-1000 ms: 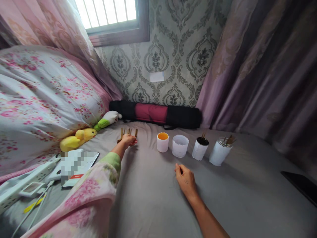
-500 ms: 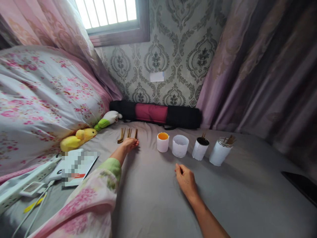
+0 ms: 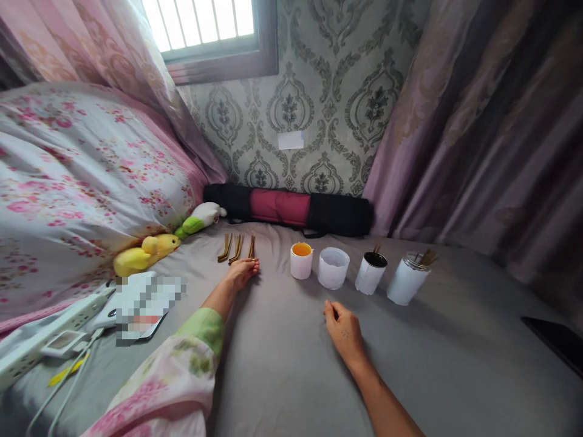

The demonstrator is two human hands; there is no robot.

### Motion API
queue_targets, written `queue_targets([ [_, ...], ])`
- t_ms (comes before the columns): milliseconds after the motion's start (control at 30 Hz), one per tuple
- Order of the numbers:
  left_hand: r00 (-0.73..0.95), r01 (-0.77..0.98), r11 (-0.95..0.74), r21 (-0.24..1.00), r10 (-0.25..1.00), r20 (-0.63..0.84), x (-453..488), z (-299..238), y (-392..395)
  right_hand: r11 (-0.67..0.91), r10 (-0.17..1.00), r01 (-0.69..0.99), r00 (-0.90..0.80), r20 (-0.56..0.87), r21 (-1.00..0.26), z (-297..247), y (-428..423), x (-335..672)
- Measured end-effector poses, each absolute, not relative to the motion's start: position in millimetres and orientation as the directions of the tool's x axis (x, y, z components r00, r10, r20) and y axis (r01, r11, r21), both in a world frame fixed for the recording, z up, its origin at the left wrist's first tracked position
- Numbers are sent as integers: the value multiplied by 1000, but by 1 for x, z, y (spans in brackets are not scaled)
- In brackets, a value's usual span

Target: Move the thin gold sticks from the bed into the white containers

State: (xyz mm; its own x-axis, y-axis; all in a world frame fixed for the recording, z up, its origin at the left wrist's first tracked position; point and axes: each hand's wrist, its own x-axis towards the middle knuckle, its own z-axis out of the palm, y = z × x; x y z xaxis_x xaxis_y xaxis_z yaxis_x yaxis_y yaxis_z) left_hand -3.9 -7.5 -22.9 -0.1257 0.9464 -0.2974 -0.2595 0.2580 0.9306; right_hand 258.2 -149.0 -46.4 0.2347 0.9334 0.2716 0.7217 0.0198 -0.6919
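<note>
Three small groups of thin golden-brown sticks with bent near ends lie on the grey sheet: a left group [image 3: 225, 249], a middle group [image 3: 235, 250] and a right group [image 3: 252, 246]. My left hand [image 3: 243, 275] is at the near end of the right group, its fingers curled together. Whether it grips a stick is hidden. Curled loosely, my right hand [image 3: 345, 331] rests on the sheet with nothing visible in it. Beyond it stand a white-wrapped cup with an orange inside [image 3: 301, 266], a wider white tub [image 3: 333, 273], a dark-mouthed can [image 3: 370, 279] and a glass-rimmed jar [image 3: 407, 285].
Sticks poke out of the can and the jar. A black and maroon roll bag [image 3: 280, 207] lies along the wall. At left are plush toys [image 3: 146, 254], a power strip [image 3: 59, 328] with cables and a partly blurred flat item [image 3: 146, 312]. A dark flat object [image 3: 553, 343] lies at right.
My left hand has drawn back slightly toward me, showing more of the right group's near end. My right hand stays in place. The view has shifted a little.
</note>
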Motion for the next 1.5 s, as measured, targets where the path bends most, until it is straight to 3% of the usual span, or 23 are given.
queue_targets([
  [667, -55, -472, 220, 854, 959, -277, 41, -26, -56, 38, 931, 725, 223, 287, -688, -47, -149, 258],
  [1133, 14, -521, 232, 821, 965, -263, 68, -29, -92, 30, 935, 728, 221, 276, -685, -47, -150, 258],
  [1500, 15, -506, 131, 853, 990, -143, 82, -34, -119, 43, 941, 717, 205, 268, -696, -45, -150, 258],
])
